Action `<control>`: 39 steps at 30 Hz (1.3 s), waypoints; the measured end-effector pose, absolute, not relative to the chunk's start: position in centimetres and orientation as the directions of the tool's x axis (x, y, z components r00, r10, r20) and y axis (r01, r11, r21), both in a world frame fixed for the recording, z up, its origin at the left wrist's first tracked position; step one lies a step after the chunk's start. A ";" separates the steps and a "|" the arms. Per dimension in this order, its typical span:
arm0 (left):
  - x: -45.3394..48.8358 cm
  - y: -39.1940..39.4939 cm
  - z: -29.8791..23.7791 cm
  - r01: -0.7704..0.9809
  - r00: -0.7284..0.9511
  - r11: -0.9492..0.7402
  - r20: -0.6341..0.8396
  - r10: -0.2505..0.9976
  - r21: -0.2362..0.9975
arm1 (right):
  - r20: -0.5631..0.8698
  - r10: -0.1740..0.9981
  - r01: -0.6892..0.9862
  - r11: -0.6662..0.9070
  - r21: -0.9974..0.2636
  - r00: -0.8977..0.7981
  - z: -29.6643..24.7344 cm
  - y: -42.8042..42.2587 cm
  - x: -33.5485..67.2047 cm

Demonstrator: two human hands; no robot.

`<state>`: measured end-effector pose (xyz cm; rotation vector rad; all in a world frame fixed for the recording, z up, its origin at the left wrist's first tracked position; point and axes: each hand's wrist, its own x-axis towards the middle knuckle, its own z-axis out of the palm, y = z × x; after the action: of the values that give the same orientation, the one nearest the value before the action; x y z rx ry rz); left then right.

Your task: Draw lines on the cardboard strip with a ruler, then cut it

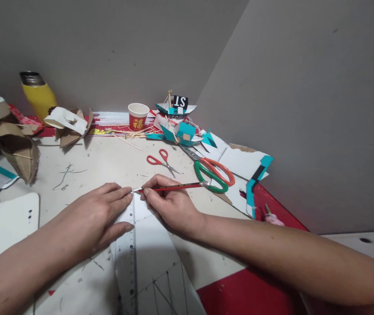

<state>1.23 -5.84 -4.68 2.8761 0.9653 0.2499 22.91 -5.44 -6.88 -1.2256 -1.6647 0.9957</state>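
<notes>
My left hand lies flat on a clear ruler, fingers stretched out and thumb apart, pressing it against white cardboard that bears drawn lines. In my right hand is a red and black pencil, pinched near its point. Its tip meets the ruler's far end, close to my left fingertips. Beyond my hands lie small red-handled scissors and larger scissors with green and orange handles.
At the back stand a yellow bottle, a red paper cup and a small model boat. Cardboard boat shapes sit at left. Thin sticks lie near the cup. Cut card lies to the right, beside a grey wall.
</notes>
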 end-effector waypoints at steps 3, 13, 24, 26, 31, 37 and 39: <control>1.3 -5.8 -4.8 0.587 0.787 -0.798 0.136 0.602 0.138 | 0.168 0.965 0.329 0.228 -0.916 -0.200 -7.0 -5.4 22.9; 1.0 -5.8 -5.2 0.599 0.778 -0.787 0.126 0.616 0.149 | 0.179 0.957 0.335 0.250 -0.908 -0.228 -7.0 -5.3 23.0; 1.4 -5.8 -4.7 0.595 0.783 -0.786 0.103 0.614 0.166 | 0.171 0.959 0.258 0.228 -0.939 -0.226 -6.8 -5.4 22.8; 1.4 -5.7 -4.7 0.592 0.785 -0.789 0.105 0.611 0.165 | 0.154 0.961 0.239 0.210 -0.948 -0.231 -6.8 -5.5 22.8; 1.2 -5.8 -4.9 0.588 0.785 -0.792 0.117 0.608 0.164 | 0.114 0.964 0.217 0.167 -0.962 -0.239 -6.5 -5.6 22.8; 1.2 -5.8 -4.8 0.578 0.779 -0.784 0.131 0.613 0.228 | 0.067 0.964 0.231 0.128 -0.965 -0.257 -6.5 -5.8 22.9; 1.2 -5.8 -4.8 0.579 0.772 -0.777 0.140 0.620 0.248 | 0.049 0.962 0.243 0.116 -0.963 -0.268 -6.5 -5.9 22.9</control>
<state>1.19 -5.78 -4.82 2.7752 0.9493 0.3183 22.92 -5.86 -6.47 -1.1976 -1.6382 1.2007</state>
